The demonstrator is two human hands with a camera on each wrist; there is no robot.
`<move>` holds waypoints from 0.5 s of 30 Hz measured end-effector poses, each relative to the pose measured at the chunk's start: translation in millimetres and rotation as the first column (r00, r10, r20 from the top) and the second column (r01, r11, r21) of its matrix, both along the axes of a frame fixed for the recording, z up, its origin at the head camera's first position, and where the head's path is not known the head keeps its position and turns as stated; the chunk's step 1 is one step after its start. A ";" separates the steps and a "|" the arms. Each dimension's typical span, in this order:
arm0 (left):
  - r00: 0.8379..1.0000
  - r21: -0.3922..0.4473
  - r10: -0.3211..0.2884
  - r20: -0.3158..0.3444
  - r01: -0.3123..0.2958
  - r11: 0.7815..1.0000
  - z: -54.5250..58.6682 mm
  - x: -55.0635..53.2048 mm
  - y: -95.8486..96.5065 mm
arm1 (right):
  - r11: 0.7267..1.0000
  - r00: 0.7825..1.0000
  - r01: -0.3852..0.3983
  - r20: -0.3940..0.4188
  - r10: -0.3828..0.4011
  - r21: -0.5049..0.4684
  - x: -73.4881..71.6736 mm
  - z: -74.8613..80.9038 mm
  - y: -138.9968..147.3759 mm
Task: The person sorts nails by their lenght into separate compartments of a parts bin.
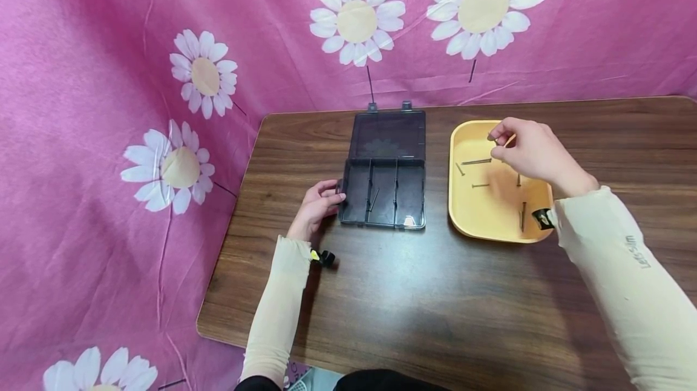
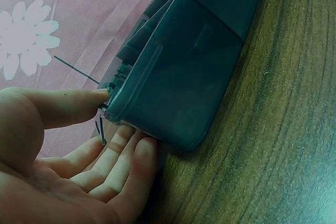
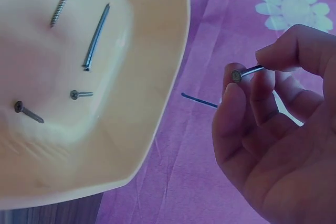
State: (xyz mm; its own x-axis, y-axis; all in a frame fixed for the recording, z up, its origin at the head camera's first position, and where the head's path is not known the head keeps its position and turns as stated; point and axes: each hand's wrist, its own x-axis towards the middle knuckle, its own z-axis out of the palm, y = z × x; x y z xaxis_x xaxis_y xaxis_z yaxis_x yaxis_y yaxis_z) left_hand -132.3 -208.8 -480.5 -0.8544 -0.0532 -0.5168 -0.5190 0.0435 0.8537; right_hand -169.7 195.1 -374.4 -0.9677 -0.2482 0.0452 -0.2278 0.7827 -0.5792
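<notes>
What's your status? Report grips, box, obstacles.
Left grip holds box by its side. Right grip pinches nail near tray. Lid open. No obstacle seen between box and tray.

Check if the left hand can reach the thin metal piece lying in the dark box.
Probably yes: the lid is open and nothing covers the thin metal piece, though the left hand holds the dark box and would likely have to let go.

My metal nail (image 3: pixel 253 71) is silvery with a brownish head (image 3: pixel 236 76), the tray (image 1: pixel 481 216) is plain yellow, the box (image 1: pixel 411 191) kinda smoky black, my sleeves (image 1: pixel 280 300) cream, the table (image 1: pixel 403 294) brown wood grain, and the cloth (image 1: pixel 278 76) pink with white daisies (image 1: pixel 356 22).
</notes>
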 end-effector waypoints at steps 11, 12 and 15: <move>1.000 -0.009 -0.007 0.006 0.007 1.000 0.7 -0.6 -0.3 | 0.990 0.999 0.042 0.011 -0.040 -0.138 5.3 9.8 -4.4; 1.000 -0.011 -0.007 0.006 0.007 1.000 0.6 -0.7 -0.3 | 0.988 0.999 0.044 0.012 -0.043 -0.151 5.6 10.6 -4.9; 1.000 -0.010 -0.008 0.008 0.008 1.000 0.0 -1.0 -0.5 | 0.978 0.998 0.056 0.022 -0.053 -0.200 6.8 12.5 -6.9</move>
State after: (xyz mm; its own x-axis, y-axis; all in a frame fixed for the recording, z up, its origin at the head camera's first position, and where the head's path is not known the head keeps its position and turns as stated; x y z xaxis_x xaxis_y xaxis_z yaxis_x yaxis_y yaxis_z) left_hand -133.3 -209.4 -480.4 -0.8509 -0.0516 -0.5227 -0.5251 0.0567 0.8492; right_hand -162.9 188.2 -361.9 -0.9805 -0.1825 0.0726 -0.1770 0.6611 -0.7291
